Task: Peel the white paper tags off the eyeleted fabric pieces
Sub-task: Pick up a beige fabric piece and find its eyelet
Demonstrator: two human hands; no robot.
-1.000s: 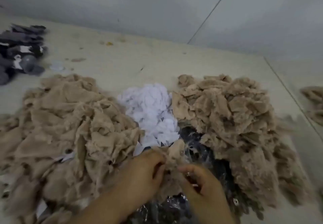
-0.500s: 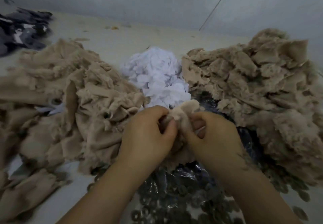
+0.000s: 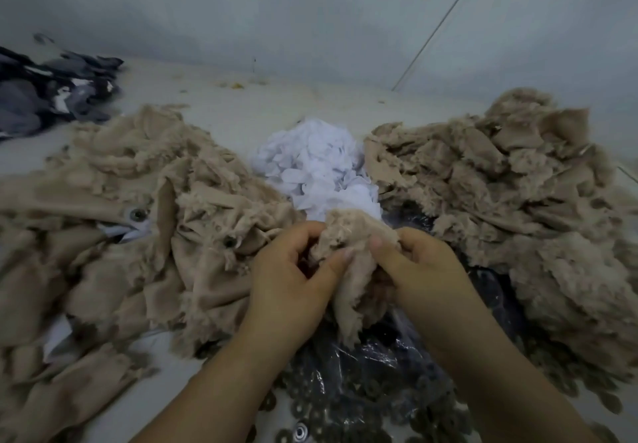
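Note:
A beige fabric piece is held up at the centre, its lower end hanging down between my wrists. My left hand pinches its left edge with thumb and fingers. My right hand pinches its right edge, thumb on top. No white tag shows on the held piece. A heap of white paper tags lies just behind the hands. A large pile of beige fabric pieces with metal eyelets spreads to the left. Another beige pile rises on the right.
A clear plastic bag of dark metal eyelet rings lies under my forearms, with loose rings scattered near the front edge. Dark grey and black fabric scraps sit at the far left. A pale wall stands behind the table.
The view has tilted down and closer. Both hands keep hold of the beige piece and have spread it slightly wider apart between them.

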